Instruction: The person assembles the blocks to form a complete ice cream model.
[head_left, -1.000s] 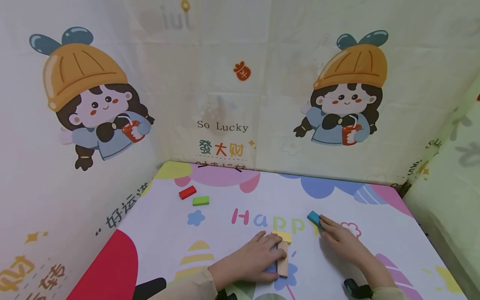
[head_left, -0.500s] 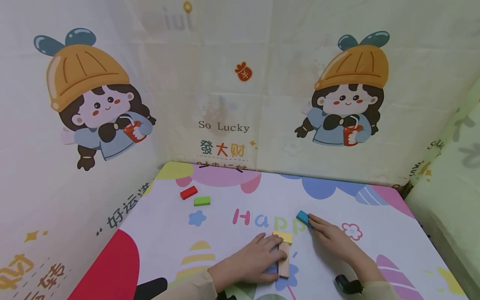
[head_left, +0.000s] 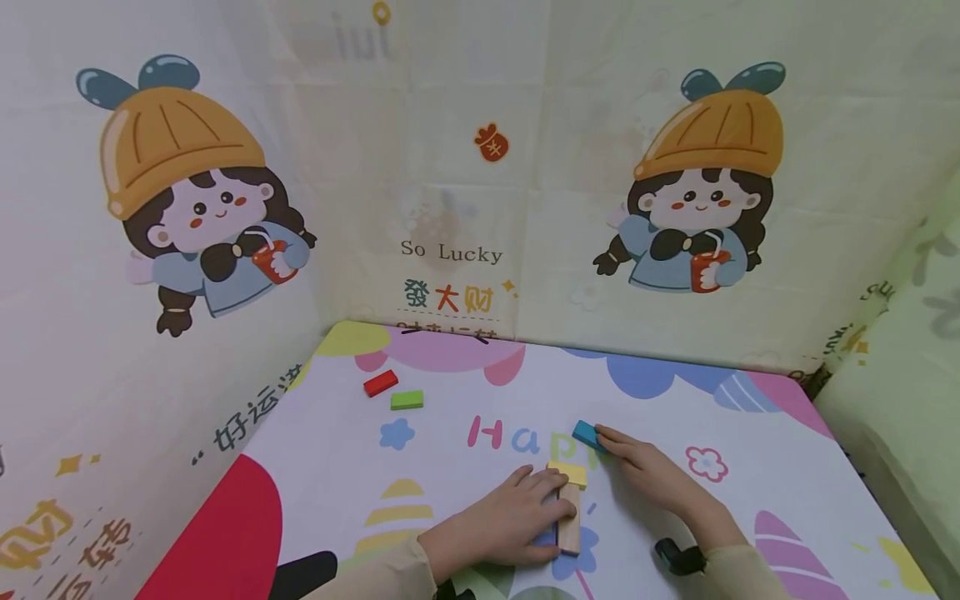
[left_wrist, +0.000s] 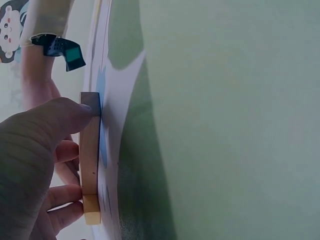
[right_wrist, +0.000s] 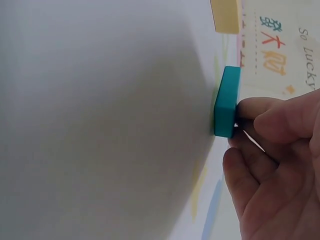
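My left hand (head_left: 510,521) lies over a plain wooden block (head_left: 568,523) and a yellow block (head_left: 567,474) set across its far end. In the left wrist view the thumb touches the plain block (left_wrist: 90,155) near its dark end, while fingertips rest along its top and at the yellow block (left_wrist: 91,209). My right hand (head_left: 660,479) reaches out with fairly straight fingers on the right end of a blue block (head_left: 587,434). Seen from the right wrist, fingertips touch the top side of this blue block (right_wrist: 227,102); the thumb stays beside the fingers, apart from it.
A red block (head_left: 381,383) and a green block (head_left: 407,400) lie toward the back left of the patterned table (head_left: 480,400). Printed cloth walls (head_left: 450,192) enclose the table at the back and sides.
My right hand has moved the blue block leftward across the printed letters, closer to the yellow block. The left hand has stayed on its two blocks, and the red and green blocks have not moved.
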